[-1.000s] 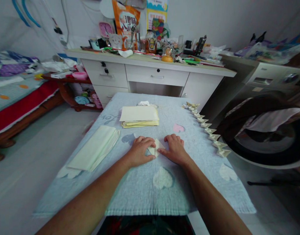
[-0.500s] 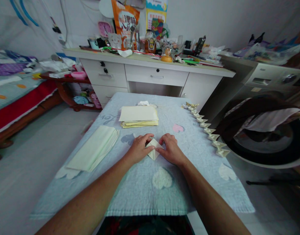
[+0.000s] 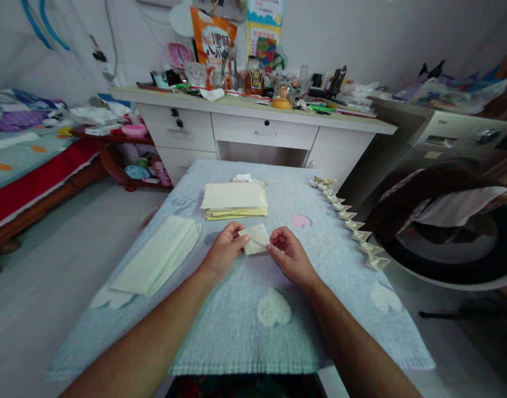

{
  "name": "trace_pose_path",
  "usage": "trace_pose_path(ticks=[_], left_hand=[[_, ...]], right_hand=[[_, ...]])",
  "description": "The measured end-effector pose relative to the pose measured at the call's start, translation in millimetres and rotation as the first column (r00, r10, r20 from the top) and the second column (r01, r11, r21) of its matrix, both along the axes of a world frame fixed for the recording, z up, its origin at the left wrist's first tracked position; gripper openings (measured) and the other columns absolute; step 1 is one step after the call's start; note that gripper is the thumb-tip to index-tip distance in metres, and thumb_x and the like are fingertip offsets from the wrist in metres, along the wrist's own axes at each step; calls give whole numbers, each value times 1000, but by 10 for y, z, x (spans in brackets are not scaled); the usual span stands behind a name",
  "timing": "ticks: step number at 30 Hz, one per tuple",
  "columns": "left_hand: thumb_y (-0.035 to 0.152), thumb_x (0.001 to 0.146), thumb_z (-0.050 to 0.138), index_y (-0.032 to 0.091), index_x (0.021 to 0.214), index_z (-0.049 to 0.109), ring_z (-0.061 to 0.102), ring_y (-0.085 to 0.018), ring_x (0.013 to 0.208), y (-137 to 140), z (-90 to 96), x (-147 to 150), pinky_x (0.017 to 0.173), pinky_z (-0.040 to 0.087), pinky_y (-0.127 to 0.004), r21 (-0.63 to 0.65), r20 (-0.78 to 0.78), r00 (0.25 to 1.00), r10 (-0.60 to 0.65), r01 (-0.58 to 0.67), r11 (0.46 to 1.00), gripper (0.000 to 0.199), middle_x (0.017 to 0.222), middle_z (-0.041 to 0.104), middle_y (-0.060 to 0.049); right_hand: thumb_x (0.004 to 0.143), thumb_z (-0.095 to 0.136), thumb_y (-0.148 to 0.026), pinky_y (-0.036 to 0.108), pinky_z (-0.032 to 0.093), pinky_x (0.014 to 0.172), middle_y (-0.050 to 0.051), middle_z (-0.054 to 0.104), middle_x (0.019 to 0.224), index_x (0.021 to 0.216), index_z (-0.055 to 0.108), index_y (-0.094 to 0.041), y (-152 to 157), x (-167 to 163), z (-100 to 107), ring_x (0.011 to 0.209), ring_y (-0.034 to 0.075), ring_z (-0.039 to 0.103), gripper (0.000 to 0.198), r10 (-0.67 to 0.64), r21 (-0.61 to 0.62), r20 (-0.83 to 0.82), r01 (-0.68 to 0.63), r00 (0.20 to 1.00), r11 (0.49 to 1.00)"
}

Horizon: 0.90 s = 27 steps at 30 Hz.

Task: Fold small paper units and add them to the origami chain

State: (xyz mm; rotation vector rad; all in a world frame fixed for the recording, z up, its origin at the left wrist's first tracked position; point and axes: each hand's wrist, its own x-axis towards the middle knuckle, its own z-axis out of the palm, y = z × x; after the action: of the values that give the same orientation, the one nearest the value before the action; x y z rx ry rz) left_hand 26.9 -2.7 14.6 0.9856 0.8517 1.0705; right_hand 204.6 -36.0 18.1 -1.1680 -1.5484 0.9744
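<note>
A small folded piece of cream paper [image 3: 255, 236] is held between my two hands, just over the cloth-covered table [image 3: 232, 326]. My left hand [image 3: 227, 246] pinches its left side, thumb on top. At the lower right corner, the thumb and fingertips of my right hand [image 3: 290, 253] grip the paper. Beyond my hands lies a stack of cream and yellow paper sheets [image 3: 234, 197]. To the left rests a pile of pale green paper sheets [image 3: 158, 255]. A row of folded paper pieces [image 3: 353, 225] runs along the table's right edge.
A white desk [image 3: 264, 130] crowded with jars, a snack bag [image 3: 214, 47] and a pink clock [image 3: 179, 54] stands behind the table. A washing machine [image 3: 452, 138], its door open with clothes hanging out, is on the right. On the left is a bed [image 3: 42, 160].
The paper has been turned from a diamond pointing at me to a tilted square. It has come up slightly, and my left hand has shifted a little to the left.
</note>
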Motion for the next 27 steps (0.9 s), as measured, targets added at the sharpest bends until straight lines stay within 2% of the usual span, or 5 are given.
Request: trace_pose_path(ticks=[4, 9, 12, 17, 27], left_hand=[[26, 72, 67, 23, 95, 44, 60, -13, 72, 3, -9, -2, 66, 48, -25, 48, 0, 1000, -10, 10, 999, 33, 83, 59, 3], [19, 74, 61, 23, 100, 47, 56, -11, 76, 32, -63, -21, 69, 44, -23, 256, -156, 988, -5, 45, 966, 30, 94, 56, 2], [18, 75, 57, 24, 102, 45, 56, -11, 81, 25, -73, -37, 73, 44, -24, 318, -220, 975, 37, 36, 947, 30, 102, 52, 1], [19, 79, 55, 24, 100, 43, 56, -13, 78, 1, -62, -52, 71, 44, -24, 325, -269, 963, -8, 99, 941, 24, 93, 54, 2], [17, 79, 57, 21, 89, 45, 55, -14, 93, 17, -80, -68, 80, 42, -25, 351, -249, 968, 7, 83, 933, 15, 107, 52, -1]], right_hand=[[81, 54, -29, 23, 42, 63, -3, 50, 74, 85, 46, -22, -12, -4, 0, 66, 12, 49, 11, -55, 69, 89, 49, 994, 996], [82, 52, -24, 24, 42, 65, -2, 52, 74, 83, 48, -21, -11, 9, 3, 67, 12, 50, 5, -88, 136, 159, 67, 983, 988], [82, 52, -21, 24, 43, 66, -2, 54, 75, 83, 50, -21, -13, 11, 22, 67, 12, 51, 2, -89, 158, 171, 62, 981, 985], [83, 51, -19, 24, 44, 68, 0, 57, 78, 84, 54, -21, -17, 12, 15, 71, 13, 53, 3, -107, 178, 192, 73, 975, 981], [82, 53, -14, 24, 42, 68, 0, 57, 79, 84, 56, -20, 13, 23, -40, 72, 13, 53, 7, -113, 242, 191, 65, 975, 968]])
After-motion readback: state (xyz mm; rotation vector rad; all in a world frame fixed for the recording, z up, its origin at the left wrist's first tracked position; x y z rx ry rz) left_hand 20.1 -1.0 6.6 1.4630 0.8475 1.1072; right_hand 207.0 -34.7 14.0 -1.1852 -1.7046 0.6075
